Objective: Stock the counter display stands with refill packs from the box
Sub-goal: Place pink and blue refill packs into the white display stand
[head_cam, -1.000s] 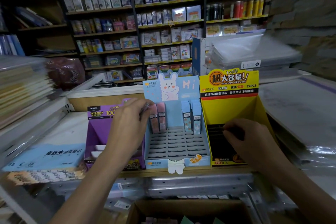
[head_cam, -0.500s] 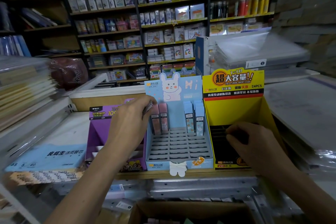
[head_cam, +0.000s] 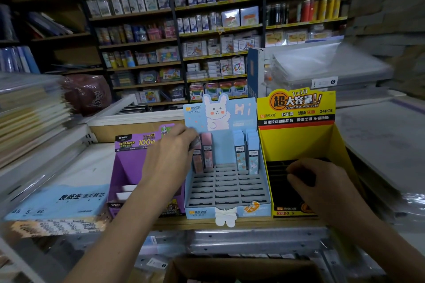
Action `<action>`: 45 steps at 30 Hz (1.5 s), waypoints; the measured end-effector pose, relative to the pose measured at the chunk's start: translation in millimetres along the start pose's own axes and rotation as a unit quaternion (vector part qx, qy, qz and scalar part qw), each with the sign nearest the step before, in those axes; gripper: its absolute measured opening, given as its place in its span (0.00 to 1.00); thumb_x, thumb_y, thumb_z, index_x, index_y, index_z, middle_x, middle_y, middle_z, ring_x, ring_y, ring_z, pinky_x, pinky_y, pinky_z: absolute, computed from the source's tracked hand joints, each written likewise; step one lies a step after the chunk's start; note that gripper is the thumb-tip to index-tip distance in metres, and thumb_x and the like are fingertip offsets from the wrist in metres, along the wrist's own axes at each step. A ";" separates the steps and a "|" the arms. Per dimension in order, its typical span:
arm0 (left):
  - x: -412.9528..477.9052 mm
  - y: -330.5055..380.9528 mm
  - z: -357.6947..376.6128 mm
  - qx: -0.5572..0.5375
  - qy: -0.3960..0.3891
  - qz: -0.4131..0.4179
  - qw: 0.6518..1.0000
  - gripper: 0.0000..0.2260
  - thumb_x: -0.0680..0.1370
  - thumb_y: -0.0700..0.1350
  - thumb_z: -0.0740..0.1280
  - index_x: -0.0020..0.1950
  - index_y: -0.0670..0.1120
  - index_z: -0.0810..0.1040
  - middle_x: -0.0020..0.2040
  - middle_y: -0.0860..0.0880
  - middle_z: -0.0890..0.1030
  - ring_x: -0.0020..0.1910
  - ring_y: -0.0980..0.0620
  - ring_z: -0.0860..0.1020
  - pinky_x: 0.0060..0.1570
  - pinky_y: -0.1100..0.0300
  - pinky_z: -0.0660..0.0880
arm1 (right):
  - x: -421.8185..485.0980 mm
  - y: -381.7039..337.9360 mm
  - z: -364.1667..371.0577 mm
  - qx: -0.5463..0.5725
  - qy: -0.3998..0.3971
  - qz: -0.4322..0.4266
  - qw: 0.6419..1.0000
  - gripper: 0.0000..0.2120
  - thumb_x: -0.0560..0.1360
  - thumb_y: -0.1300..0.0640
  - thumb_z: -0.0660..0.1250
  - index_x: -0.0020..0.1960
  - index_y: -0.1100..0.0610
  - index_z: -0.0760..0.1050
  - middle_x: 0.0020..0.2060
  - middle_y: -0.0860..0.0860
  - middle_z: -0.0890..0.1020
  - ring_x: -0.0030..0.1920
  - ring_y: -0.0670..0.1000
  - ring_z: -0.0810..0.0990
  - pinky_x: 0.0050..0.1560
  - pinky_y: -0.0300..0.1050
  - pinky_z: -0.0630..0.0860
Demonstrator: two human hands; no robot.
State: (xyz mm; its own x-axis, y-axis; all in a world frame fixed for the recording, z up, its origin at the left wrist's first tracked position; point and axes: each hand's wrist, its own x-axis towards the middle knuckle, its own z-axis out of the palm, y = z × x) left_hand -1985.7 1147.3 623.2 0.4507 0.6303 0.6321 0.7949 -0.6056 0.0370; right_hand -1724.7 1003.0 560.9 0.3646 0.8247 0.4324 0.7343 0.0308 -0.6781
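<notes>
Three display stands sit side by side on the counter: a purple stand [head_cam: 128, 167], a light blue rabbit stand [head_cam: 230, 193] and a yellow stand [head_cam: 299, 145]. The blue stand holds two pink refill packs [head_cam: 208, 154] at its back left and blue refill packs [head_cam: 239, 151] at its back right; its other slots show bare. My left hand [head_cam: 170, 156] pinches the leftmost pink pack at its top. My right hand [head_cam: 322, 184] is inside the yellow stand, fingers curled on the black refill packs [head_cam: 276, 170] there. The cardboard box [head_cam: 241, 269] is open at the bottom edge.
A blue paper pad [head_cam: 57, 200] lies left of the purple stand. Stacked notebooks [head_cam: 27, 117] rise at far left, and plastic sleeves [head_cam: 333, 62] are piled behind the yellow stand. Stocked shelves [head_cam: 218, 30] fill the background.
My left hand has stayed at the pink packs in the back-left slots, shifting only slightly. My right hand has not moved in the yellow stand.
</notes>
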 end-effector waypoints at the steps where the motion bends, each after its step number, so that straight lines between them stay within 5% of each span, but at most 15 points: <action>1: -0.4 0.1 0.4 0.004 -0.002 0.000 1.000 0.06 0.81 0.45 0.66 0.57 0.48 0.79 0.55 0.50 0.77 0.46 0.40 0.81 0.36 0.48 0.78 | 0.0 -0.2 0.1 -0.001 -0.002 0.002 1.000 0.11 0.75 0.58 0.72 0.45 0.41 0.77 0.38 0.40 0.81 0.40 0.39 0.81 0.32 0.32 0.78; 8: -6.5 0.7 4.5 -0.063 -0.005 -0.006 0.998 0.10 0.79 0.45 0.68 0.60 0.49 0.79 0.55 0.53 0.75 0.48 0.47 0.79 0.39 0.49 0.78 | -0.1 -1.8 0.7 -0.022 -0.003 0.021 1.000 0.07 0.75 0.58 0.72 0.49 0.47 0.81 0.40 0.39 0.81 0.40 0.40 0.80 0.32 0.32 0.75; 12: -8.5 2.5 -1.4 -0.183 0.000 -0.018 0.983 0.15 0.79 0.48 0.69 0.65 0.54 0.78 0.56 0.57 0.73 0.51 0.58 0.73 0.48 0.61 0.72 | -0.5 -5.6 -0.6 -0.026 -0.005 0.032 0.999 0.07 0.76 0.58 0.72 0.49 0.47 0.81 0.39 0.39 0.81 0.38 0.43 0.81 0.30 0.34 0.77; 15: -12.3 6.1 -10.6 -0.277 0.004 -0.030 0.960 0.06 0.79 0.47 0.68 0.55 0.56 0.80 0.47 0.61 0.75 0.46 0.64 0.75 0.42 0.72 0.69 | -0.3 -9.5 -2.5 -0.016 -0.005 0.033 0.999 0.08 0.76 0.59 0.72 0.48 0.46 0.81 0.39 0.39 0.81 0.37 0.43 0.81 0.30 0.35 0.77; 17: -13.5 11.2 -16.1 -0.439 -0.030 -0.084 0.894 0.07 0.83 0.43 0.64 0.50 0.53 0.80 0.37 0.62 0.76 0.32 0.62 0.74 0.29 0.69 0.68 | -1.0 -13.1 -4.6 -0.010 0.007 0.023 1.000 0.10 0.76 0.60 0.72 0.46 0.44 0.80 0.39 0.39 0.81 0.38 0.42 0.81 0.31 0.35 0.78; 19: -13.8 17.5 -22.9 -0.607 -0.054 -0.147 0.779 0.13 0.84 0.40 0.57 0.47 0.47 0.80 0.35 0.56 0.75 0.29 0.56 0.69 0.25 0.64 0.59 | -2.5 -17.7 -7.1 0.005 0.025 0.006 1.000 0.13 0.75 0.61 0.72 0.44 0.42 0.78 0.38 0.39 0.81 0.41 0.38 0.81 0.32 0.33 0.77; 21: -14.5 24.0 -28.9 -0.724 -0.066 -0.184 0.661 0.13 0.84 0.40 0.54 0.49 0.41 0.77 0.37 0.47 0.75 0.29 0.51 0.67 0.26 0.60 0.57 | -4.0 -25.0 -8.6 0.021 0.040 -0.015 0.999 0.13 0.75 0.61 0.72 0.45 0.42 0.78 0.38 0.39 0.82 0.45 0.34 0.79 0.34 0.29 0.76; 24: -18.8 31.7 -34.5 -0.826 -0.084 -0.205 0.518 0.10 0.81 0.42 0.56 0.54 0.40 0.75 0.38 0.45 0.75 0.32 0.50 0.71 0.31 0.59 0.67 | -7.7 -38.5 -7.2 0.052 0.059 -0.038 0.996 0.09 0.74 0.62 0.73 0.45 0.47 0.81 0.38 0.41 0.83 0.44 0.35 0.80 0.38 0.28 0.76; 27: -23.5 38.9 -33.6 -0.869 -0.073 -0.213 0.440 0.11 0.81 0.44 0.58 0.56 0.40 0.77 0.41 0.45 0.77 0.39 0.49 0.77 0.47 0.55 0.76 | -15.3 -56.9 -2.2 0.115 0.027 -0.046 0.992 0.06 0.75 0.60 0.72 0.45 0.48 0.82 0.38 0.42 0.85 0.41 0.40 0.83 0.39 0.34 0.79; 31: -28.1 50.0 -29.2 -0.897 -0.057 -0.215 0.382 0.12 0.82 0.44 0.58 0.58 0.41 0.78 0.43 0.45 0.79 0.47 0.47 0.80 0.62 0.50 0.74 | -27.6 -83.7 8.8 0.276 -0.068 -0.020 0.959 0.04 0.76 0.59 0.71 0.44 0.53 0.83 0.37 0.53 0.86 0.39 0.53 0.85 0.40 0.45 0.83; 36: -35.4 58.2 -19.1 -0.912 -0.051 -0.198 0.355 0.12 0.80 0.44 0.61 0.58 0.43 0.80 0.45 0.46 0.81 0.49 0.47 0.82 0.65 0.48 0.76 | -36.9 -103.4 20.4 0.431 -0.177 0.053 0.883 0.04 0.75 0.61 0.73 0.49 0.60 0.83 0.41 0.62 0.86 0.42 0.62 0.86 0.40 0.48 0.83; 40: -39.2 53.1 -8.7 -0.907 -0.056 -0.168 0.383 0.14 0.80 0.42 0.62 0.64 0.41 0.77 0.49 0.43 0.81 0.52 0.46 0.81 0.60 0.49 0.79 | -37.6 -103.1 20.8 0.435 -0.173 0.069 0.881 0.07 0.73 0.68 0.73 0.51 0.65 0.82 0.41 0.64 0.85 0.41 0.62 0.86 0.39 0.46 0.82; 43: -40.6 45.5 -2.1 -0.872 -0.036 -0.167 0.460 0.15 0.79 0.42 0.64 0.64 0.40 0.78 0.49 0.43 0.82 0.52 0.46 0.81 0.55 0.52 0.80 | -33.5 -98.1 18.6 0.431 -0.126 0.081 0.890 0.06 0.72 0.69 0.72 0.50 0.66 0.82 0.40 0.65 0.85 0.37 0.59 0.85 0.37 0.45 0.81; 45: -43.9 41.5 3.3 -0.802 -0.021 -0.182 0.569 0.10 0.80 0.44 0.66 0.61 0.45 0.81 0.51 0.45 0.83 0.53 0.46 0.82 0.54 0.53 0.80 | -29.7 -94.4 15.7 0.422 -0.101 0.086 0.897 0.06 0.72 0.69 0.72 0.49 0.64 0.83 0.39 0.64 0.85 0.36 0.57 0.84 0.37 0.45 0.81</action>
State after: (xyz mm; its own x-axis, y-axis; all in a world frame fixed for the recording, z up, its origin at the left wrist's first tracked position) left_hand -1971.2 1096.1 594.4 0.4096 0.8471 0.3386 -0.5385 -0.0751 0.8393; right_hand -1813.9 984.5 602.8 0.2574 0.9408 0.2205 -0.0494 0.2407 -0.9694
